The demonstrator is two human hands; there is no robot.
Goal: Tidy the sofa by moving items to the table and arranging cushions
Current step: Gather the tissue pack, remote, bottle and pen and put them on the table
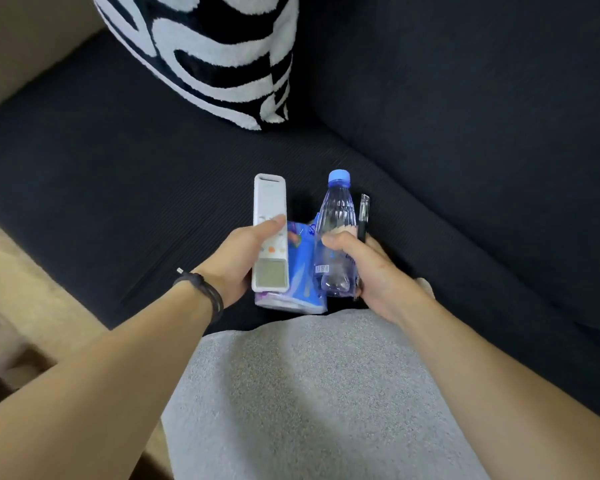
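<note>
Grey garment (309, 393), dark sofa (118, 188) beyond

Both bare forearms extended forward, left hand (234, 263) curled closed with thumb on top, right hand (371, 271) fisted, knuckles up; thin black cord bracelet (205, 289) around left wrist.

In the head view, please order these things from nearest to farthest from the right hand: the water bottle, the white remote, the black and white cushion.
1. Water bottle: inside the right hand grip.
2. White remote: to its left, held by the left hand.
3. Black and white cushion: far back on the sofa, upper left.
</note>
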